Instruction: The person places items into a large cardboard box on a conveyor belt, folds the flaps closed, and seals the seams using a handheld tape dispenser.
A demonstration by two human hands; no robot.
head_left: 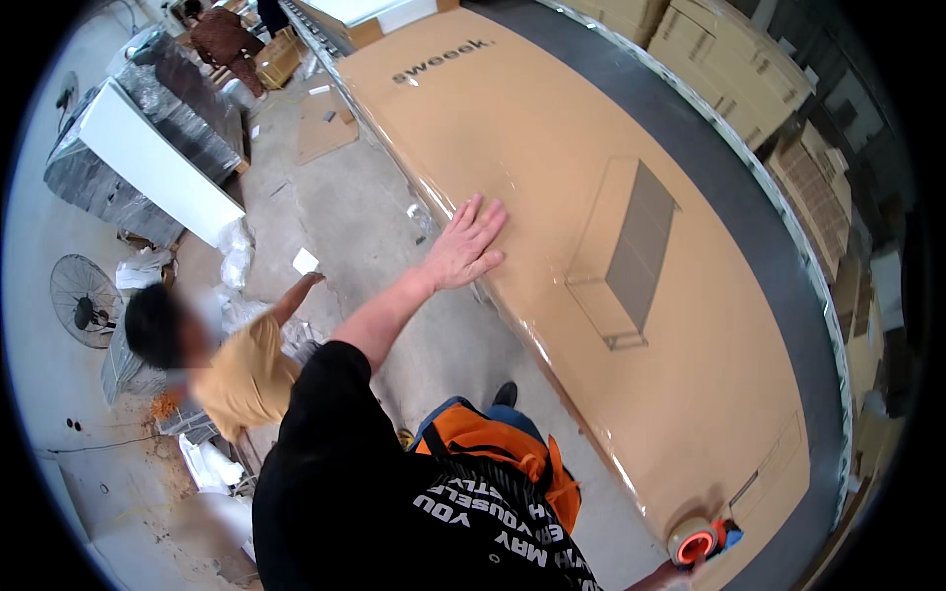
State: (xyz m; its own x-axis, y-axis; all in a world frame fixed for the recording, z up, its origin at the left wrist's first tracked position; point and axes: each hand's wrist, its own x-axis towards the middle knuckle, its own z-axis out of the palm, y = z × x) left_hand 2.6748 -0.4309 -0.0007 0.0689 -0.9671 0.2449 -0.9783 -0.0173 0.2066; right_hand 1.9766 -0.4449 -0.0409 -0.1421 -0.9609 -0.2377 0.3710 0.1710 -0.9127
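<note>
A long flat brown carton (552, 148) stretches diagonally before me, with dark printing and a line drawing of a slatted piece on its top. Glossy clear tape runs along its near edge. My left hand (468, 246) lies on that edge, fingers stretched out and nothing held. At the carton's lower right end my right hand (682, 575) grips a tape dispenser (695, 541), which has an orange hub and blue parts. Only a little of this hand shows at the picture's rim. The dispenser is at the carton's near edge.
The carton rests on a dark conveyor belt (729, 177). Stacked boxes (729, 69) stand beyond it. On the left, a person in a tan shirt (246, 379) stands near a fan (84, 300), wrapped stacks and a white panel (153, 158). Flattened cardboard (327, 126) lies on the floor.
</note>
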